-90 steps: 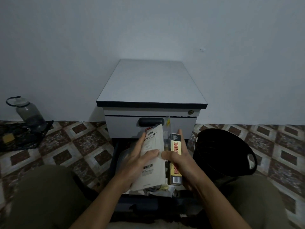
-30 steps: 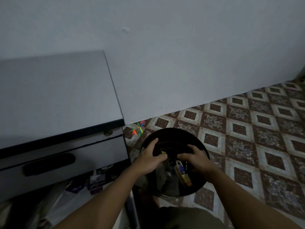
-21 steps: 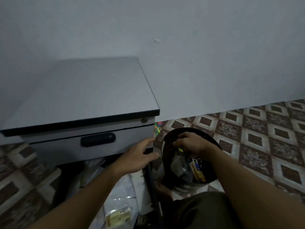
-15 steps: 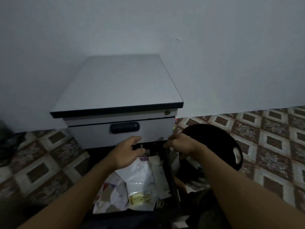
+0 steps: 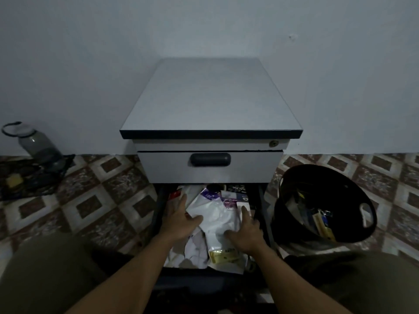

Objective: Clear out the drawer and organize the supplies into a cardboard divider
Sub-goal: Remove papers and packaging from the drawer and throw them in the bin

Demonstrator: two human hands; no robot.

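**Pressing both hands onto the drawer's pile**

We lay our left hand [image 5: 181,219] and right hand [image 5: 246,232] flat, fingers straight and spread, gripping nothing, on one crumpled white bag [image 5: 217,214] in the cabinet's open lower drawer [image 5: 160,200]. One yellow packet [image 5: 223,256] lies near its front edge. One black basket [image 5: 335,175] on the floor, right of the drawer, holds one yellow box [image 5: 324,227] among dim oddments.
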